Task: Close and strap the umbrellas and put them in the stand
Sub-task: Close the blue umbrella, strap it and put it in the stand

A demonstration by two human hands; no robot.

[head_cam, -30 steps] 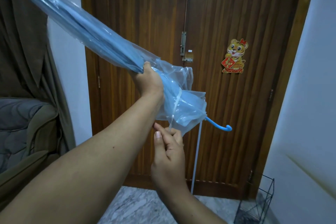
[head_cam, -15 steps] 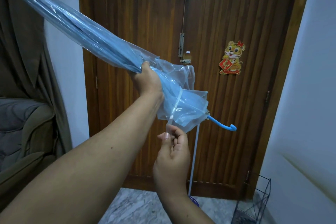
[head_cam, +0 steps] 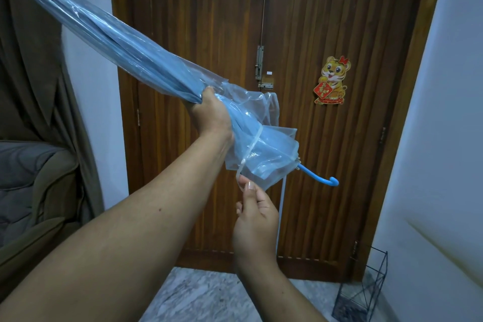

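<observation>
A closed, clear light-blue umbrella slants from the upper left down to its blue hooked handle at the middle right. My left hand grips the folded canopy near its loose lower end. A thin white strap runs across the bunched plastic, and my right hand pinches its free end just below the canopy. A black wire umbrella stand sits on the floor at the lower right.
A brown wooden door with a tiger sticker faces me. A thin pale stick leans against it. A brown curtain and a grey armchair stand at the left, a white wall at the right.
My right hand has slid down a little along the strap, pulling its end lower. The umbrella and my left hand have shifted slightly.
</observation>
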